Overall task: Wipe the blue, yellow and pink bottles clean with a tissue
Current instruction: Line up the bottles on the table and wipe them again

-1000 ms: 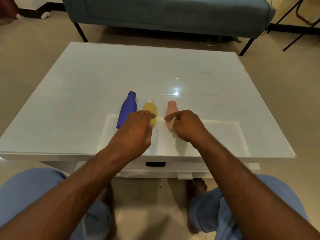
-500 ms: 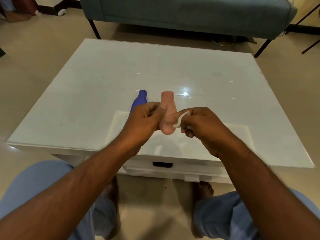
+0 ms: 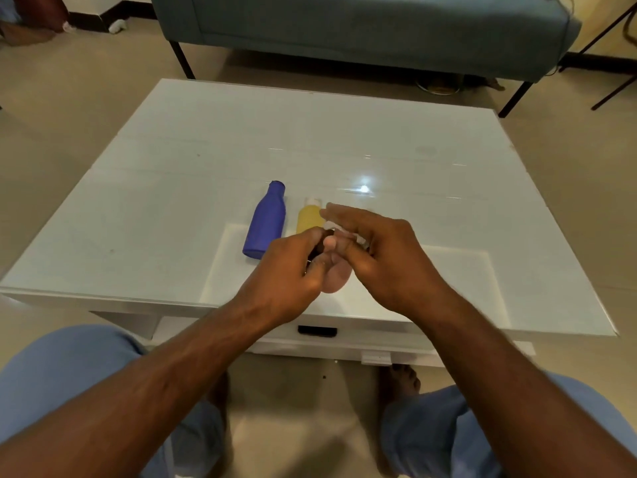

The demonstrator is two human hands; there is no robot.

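Observation:
The blue bottle (image 3: pixel 264 221) lies flat on the white table (image 3: pixel 172 188), neck pointing away from me. Just right of it lies the yellow bottle (image 3: pixel 307 218), partly hidden by my fingers. My left hand (image 3: pixel 289 270) holds the pink bottle (image 3: pixel 335 274) above the table's near edge; only its rounded bottom end shows between my hands. My right hand (image 3: pixel 375 250) presses a small white tissue (image 3: pixel 344 232) against the upper part of the pink bottle, its fingers stretched out to the left over it.
A blue-grey sofa (image 3: pixel 362 25) on dark legs stands beyond the table. The table has a drawer with a dark handle (image 3: pixel 317 330) facing me. My knees in light blue trousers are under the front edge. Dark chair legs (image 3: pixel 613 46) stand at the far right.
One second ago the pink bottle lay on the table beside the yellow one. My left hand has lifted it towards me, and my right hand's tissue has moved up over its upper part.

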